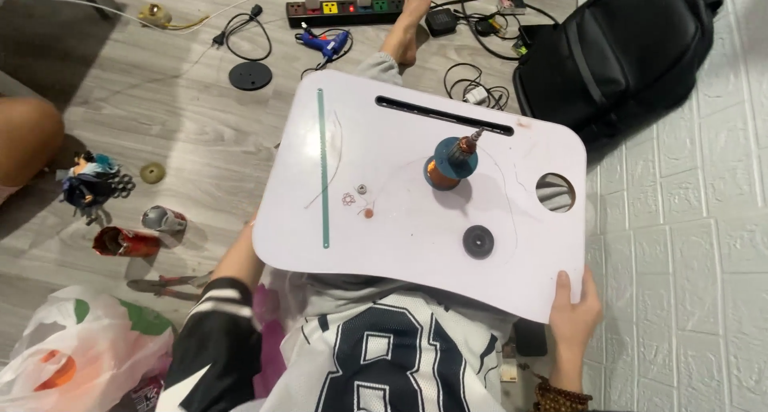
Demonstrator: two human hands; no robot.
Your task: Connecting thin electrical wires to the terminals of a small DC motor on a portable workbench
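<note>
Grey plank floor [160,124] strewn with cables; white lap worktop [416,244] gripped at near right corner by right hand [574,314], left hand hidden beneath. Best kept level, lest upright copper-wound rotor [450,162] at centre topple.

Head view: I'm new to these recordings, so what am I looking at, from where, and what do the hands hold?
A camera on a person's head looks down at their lap as they sit on the floor. No machine here, just bare hands. The right hand grips the near corner of a white lap tray. The left hand is hidden under the tray; only its arm shows. On the tray stand a copper-wound rotor, a black disc, a green blade and small washers. On the floor around lie a glue gun, a power strip and a backpack.
</note>
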